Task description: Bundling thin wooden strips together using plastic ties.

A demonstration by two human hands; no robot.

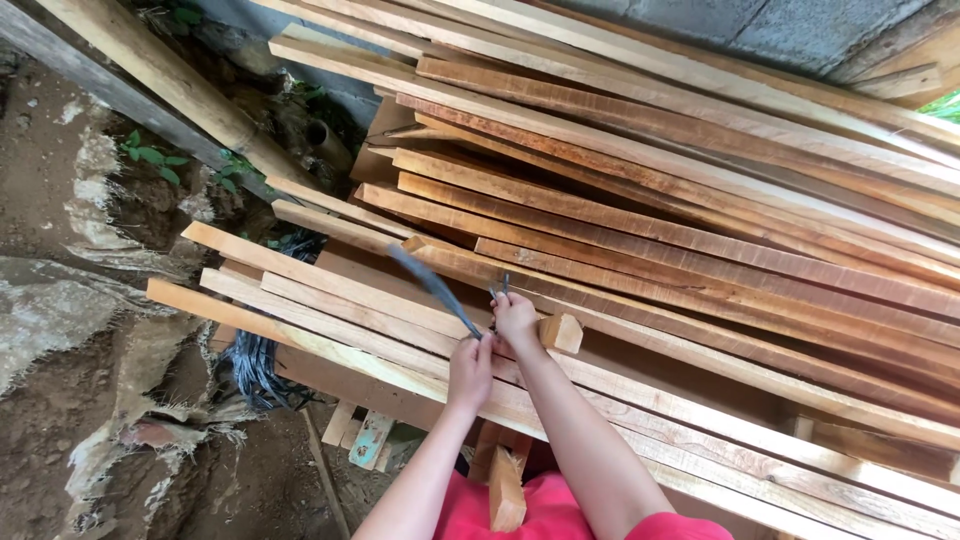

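Observation:
Both my hands are over a slanted stack of long wooden planks (pixel 680 240). My left hand (pixel 470 372) is closed on the lower end of a dark grey strip (pixel 432 288) that runs up and to the left and looks blurred. Just above and to the right, my right hand (pixel 516 320) pinches two thin dark ends (pixel 498 289) that stick up from its fingers. Whether these belong to the same strip I cannot tell. A small wooden block (pixel 561 333) lies on a plank right beside my right hand.
A bundle of black cords (pixel 254 366) hangs under the planks' left ends. Bare earth and rock (pixel 70 330) lie at the left. A thick beam (pixel 170 85) leans at the top left. Short wood offcuts (pixel 505 488) stand by my red-clothed lap. A grey block wall (pixel 760 25) stands behind.

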